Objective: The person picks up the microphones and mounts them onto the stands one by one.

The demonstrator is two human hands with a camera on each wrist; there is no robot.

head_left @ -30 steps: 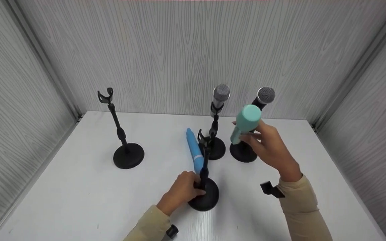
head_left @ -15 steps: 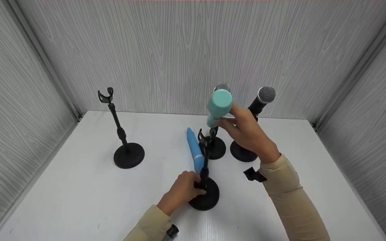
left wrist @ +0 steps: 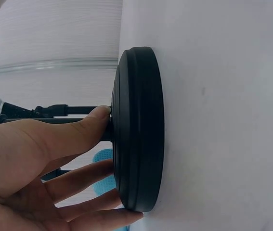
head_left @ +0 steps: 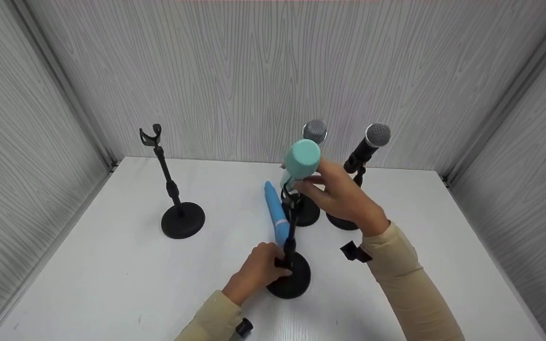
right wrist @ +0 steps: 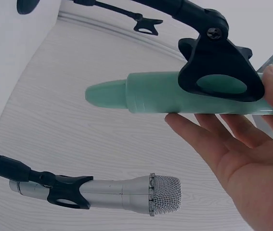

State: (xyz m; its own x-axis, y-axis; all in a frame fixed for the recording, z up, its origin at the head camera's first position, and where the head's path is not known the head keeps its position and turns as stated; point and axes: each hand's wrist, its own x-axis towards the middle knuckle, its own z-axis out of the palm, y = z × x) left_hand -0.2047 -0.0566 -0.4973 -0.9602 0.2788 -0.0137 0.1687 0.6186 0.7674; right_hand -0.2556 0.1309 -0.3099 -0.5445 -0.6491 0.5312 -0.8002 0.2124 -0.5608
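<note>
Table: white-topped.
Front stand (clock centre): upright; base gripped by left hand.
Outlying stand: placed at ten o'clock.
Teal microphone: held head-up by right hand, apart from left hand, at front stand's clip; seating cannot be told.
Black microphone: clipped at one o'clock.
Silver microphone: clipped at twelve o'clock.
Blue microphone: laid at eleven o'clock.

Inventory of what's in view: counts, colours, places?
Table: one, white, underneath
Walls: three, grey, surrounding
Stands: four, black, front, left, middle, right
Silver mic: one, silver, middle stand
Black mic: one, black, right stand
Blue mic: one, blue, behind front stand
Teal mic: one, teal, at front stand's clip
Sleeves: two, beige, lower foreground
Wrist devices: two, black, beside sleeves
Left hand: one, bare, gripping front stand's foot
Right hand: one, bare, holding teal mic
</note>
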